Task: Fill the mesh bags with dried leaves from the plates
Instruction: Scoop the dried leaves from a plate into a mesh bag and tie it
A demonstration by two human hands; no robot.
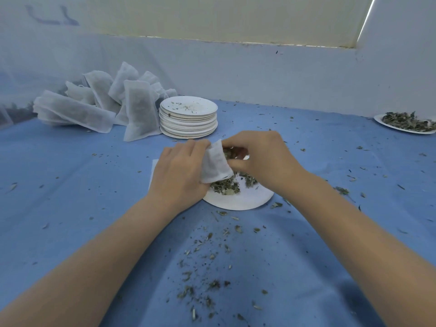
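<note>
Item one: mesh bag (215, 165), white, which I am holding over the near plate (238, 200). My left hand (181, 171) is gripping its left side, fingers curled round the fabric, with the bag's lower corner hanging just above the leaves. My right hand (262, 159) is meeting the bag at its upper right edge, thumb and fingers bunched together there and pinching; some dried leaves are showing between those fingers at the bag's mouth, though I cannot tell whether I am pinching the leaves, the bag's rim, or both.

Item two: dried leaves (225, 187), a small heap lying on the near plate, directly below the bag and partly hidden by my right hand.

Item three: stack of plates (188, 123), white, sitting beyond my hands, the top one carrying only crumbs.

Item four: filled bags (99, 105), a pile leaning against each other left of the stack, one touching it.

Item five: far plate (405, 125), at the right edge, heaped with leaves, well apart from my hands.

Item six: blue cloth (70, 185), covering the table, with leaf crumbs (205, 274) lying scattered, thickest between my forearms.
</note>
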